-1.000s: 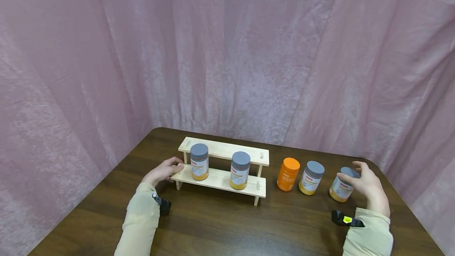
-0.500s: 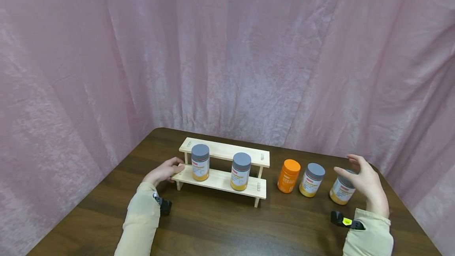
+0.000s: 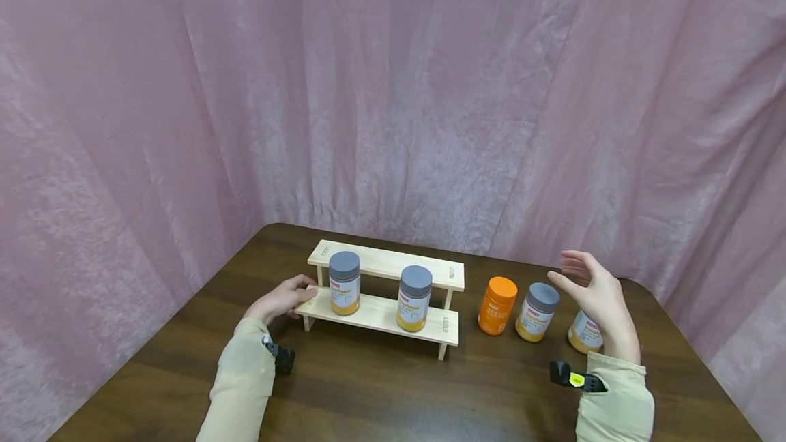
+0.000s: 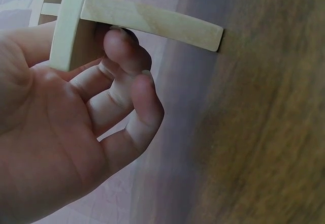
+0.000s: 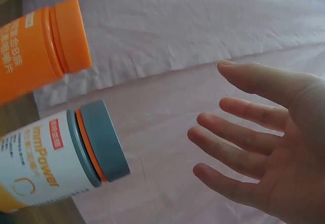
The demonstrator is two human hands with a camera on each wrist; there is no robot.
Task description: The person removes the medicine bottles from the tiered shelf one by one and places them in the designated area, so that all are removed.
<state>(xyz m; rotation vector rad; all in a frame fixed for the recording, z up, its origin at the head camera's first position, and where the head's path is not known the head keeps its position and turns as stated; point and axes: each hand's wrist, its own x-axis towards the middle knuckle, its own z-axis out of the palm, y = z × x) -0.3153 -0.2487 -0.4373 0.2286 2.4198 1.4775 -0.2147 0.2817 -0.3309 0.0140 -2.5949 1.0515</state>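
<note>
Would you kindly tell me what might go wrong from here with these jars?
The right hand, open near the grey-lidded jar beside the orange jar, might nudge one into the other, as they stand close. The left hand grips the wooden shelf by its end, so a tug could topple the two jars standing on it.

The left forearm and right forearm reach forward, well apart. The left hand grips, its fingers curled inward. The right hand is raised, its fingers spread and loosely bent, with its thumb standing apart from them.
</note>
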